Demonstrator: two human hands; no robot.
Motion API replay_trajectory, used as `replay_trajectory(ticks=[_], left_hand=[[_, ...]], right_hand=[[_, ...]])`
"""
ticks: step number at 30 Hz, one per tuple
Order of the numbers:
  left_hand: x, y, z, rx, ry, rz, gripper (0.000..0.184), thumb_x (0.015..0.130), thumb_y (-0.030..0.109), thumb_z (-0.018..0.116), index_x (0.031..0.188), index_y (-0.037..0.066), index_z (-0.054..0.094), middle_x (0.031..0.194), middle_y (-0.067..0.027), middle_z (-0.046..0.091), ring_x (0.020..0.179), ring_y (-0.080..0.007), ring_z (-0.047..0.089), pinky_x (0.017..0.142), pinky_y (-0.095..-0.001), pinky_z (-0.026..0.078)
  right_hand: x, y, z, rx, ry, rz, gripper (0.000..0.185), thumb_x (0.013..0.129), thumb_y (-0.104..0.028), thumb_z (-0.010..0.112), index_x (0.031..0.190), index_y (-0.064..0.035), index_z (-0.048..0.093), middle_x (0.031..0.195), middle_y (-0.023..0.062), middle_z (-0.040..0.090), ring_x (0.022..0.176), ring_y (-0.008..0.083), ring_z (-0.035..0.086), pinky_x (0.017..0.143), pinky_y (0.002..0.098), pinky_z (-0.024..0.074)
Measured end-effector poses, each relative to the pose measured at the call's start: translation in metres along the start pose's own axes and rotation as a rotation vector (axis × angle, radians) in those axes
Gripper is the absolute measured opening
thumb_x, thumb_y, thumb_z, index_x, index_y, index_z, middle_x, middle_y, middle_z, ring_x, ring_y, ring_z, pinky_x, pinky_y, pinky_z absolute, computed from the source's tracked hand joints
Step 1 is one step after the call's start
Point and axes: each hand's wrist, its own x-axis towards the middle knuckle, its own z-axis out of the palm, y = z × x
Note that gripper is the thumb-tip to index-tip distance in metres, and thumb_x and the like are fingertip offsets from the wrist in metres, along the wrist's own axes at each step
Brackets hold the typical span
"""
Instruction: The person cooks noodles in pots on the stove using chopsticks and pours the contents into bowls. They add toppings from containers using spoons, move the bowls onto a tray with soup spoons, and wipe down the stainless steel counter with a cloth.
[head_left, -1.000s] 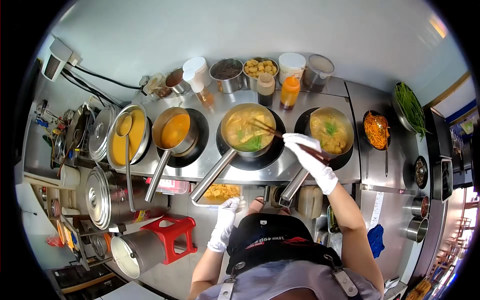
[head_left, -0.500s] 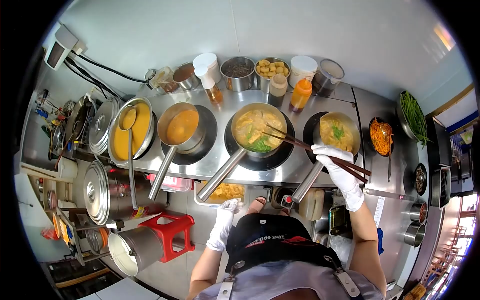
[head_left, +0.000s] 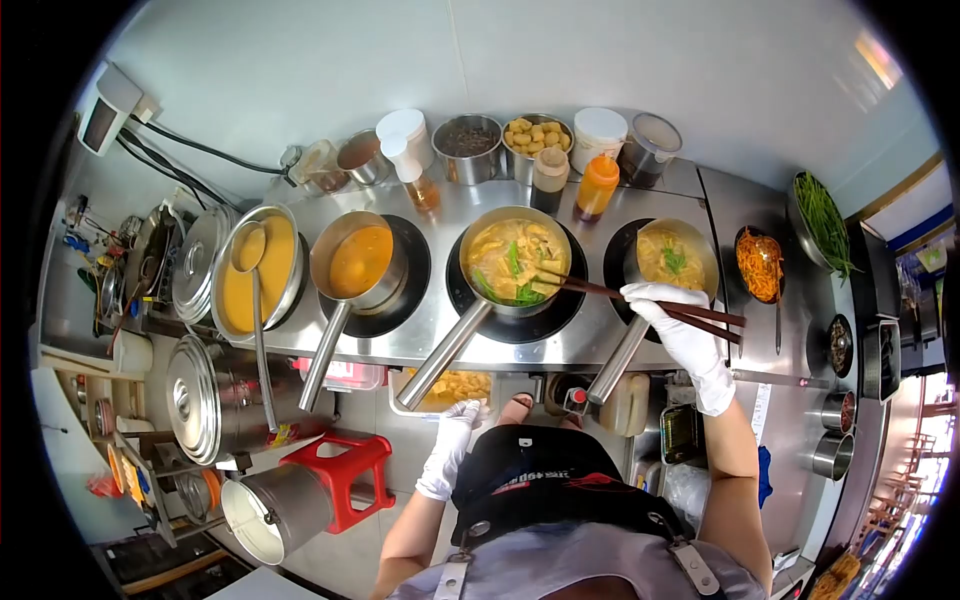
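Observation:
My right hand point(head_left: 682, 345), in a white glove, holds long dark chopsticks point(head_left: 600, 289). Their tips reach into the middle saucepan point(head_left: 473, 318), among pale noodles point(head_left: 512, 246) and green leaves point(head_left: 527, 293) in yellow broth. The pan sits on a round black burner point(head_left: 568, 300). Just under my right hand is the handle of the right saucepan point(head_left: 619, 360), which holds broth with greens on top. My left hand point(head_left: 452, 445), also gloved, hangs low beside the counter front, near a tray of yellow pieces point(head_left: 452, 388). Its fingers look curled together, and nothing can be made out in them.
A saucepan of orange broth point(head_left: 360, 262) and a bowl of yellow soup with a ladle point(head_left: 262, 297) are on the left. Bottles point(head_left: 598, 187) and tubs line the wall. Shredded orange food point(head_left: 759, 266) stands at right. A red stool point(head_left: 352, 480) is below left.
My right hand has moved right with the chopsticks, whose tips are now at the middle pan's right side. The greens and noodles in that pan have shifted. My left hand stays low.

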Motion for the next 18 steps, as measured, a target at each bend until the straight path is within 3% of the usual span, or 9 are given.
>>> replay_trajectory(ticks=[2,5,10,13,15,18], left_hand=[[0.002,-0.002,-0.002,0.024,-0.01,-0.003,0.025,0.097,0.021,0.059,0.11,0.003,0.068,0.095,-0.0058,0.071,0.086,-0.0135,0.067,0.074,-0.0253,0.051],[0.002,-0.003,-0.001,0.052,-0.028,0.008,0.027,0.098,0.022,0.056,0.11,0.001,0.066,0.1,-0.0084,0.071,0.088,-0.0168,0.068,0.08,-0.0286,0.052],[-0.002,0.007,0.004,0.037,-0.014,0.003,0.025,0.096,0.02,0.059,0.11,0.001,0.067,0.095,-0.0065,0.071,0.084,-0.0131,0.066,0.075,-0.0262,0.052],[0.002,0.004,0.005,0.032,-0.015,0.012,0.024,0.096,0.019,0.059,0.109,0.001,0.068,0.094,-0.0064,0.071,0.083,-0.0132,0.066,0.075,-0.0264,0.052],[0.004,0.003,0.005,0.022,-0.01,0.017,0.023,0.096,0.019,0.06,0.109,0.001,0.068,0.094,-0.0062,0.071,0.082,-0.0132,0.066,0.075,-0.0265,0.052],[0.007,0.0,0.005,0.008,-0.016,0.0,0.023,0.096,0.019,0.06,0.109,0.001,0.068,0.095,-0.0059,0.071,0.082,-0.0132,0.065,0.075,-0.0266,0.052]], right_hand=[[0.005,0.009,0.011,-0.03,-0.046,0.105,0.011,0.083,-0.006,0.07,0.092,0.0008,0.071,0.096,0.009,0.072,0.09,0.015,0.067,0.086,0.0278,0.0512],[0.018,0.02,0.021,-0.028,-0.023,0.028,0.01,0.083,-0.007,0.071,0.091,-0.0006,0.071,0.095,0.0068,0.072,0.087,0.0141,0.067,0.082,0.0267,0.0524],[0.029,-0.03,-0.01,-0.214,-0.025,-0.058,0.011,0.086,-0.01,0.069,0.09,0.0003,0.07,0.087,0.007,0.072,0.081,0.0139,0.067,0.076,0.0259,0.0523],[0.035,-0.014,0.012,-0.118,-0.058,0.064,0.011,0.086,-0.009,0.068,0.091,0.0005,0.07,0.087,0.0071,0.072,0.081,0.0147,0.067,0.076,0.0261,0.0521],[0.039,0.011,0.022,-0.102,-0.082,-0.026,0.014,0.085,-0.009,0.069,0.096,-0.0002,0.07,0.091,0.0083,0.072,0.084,0.0152,0.066,0.078,0.0262,0.0515],[0.036,0.011,0.016,-0.107,0.043,0.003,0.015,0.085,-0.009,0.07,0.096,-0.0001,0.07,0.092,0.0086,0.072,0.084,0.0143,0.066,0.079,0.0263,0.0514]])
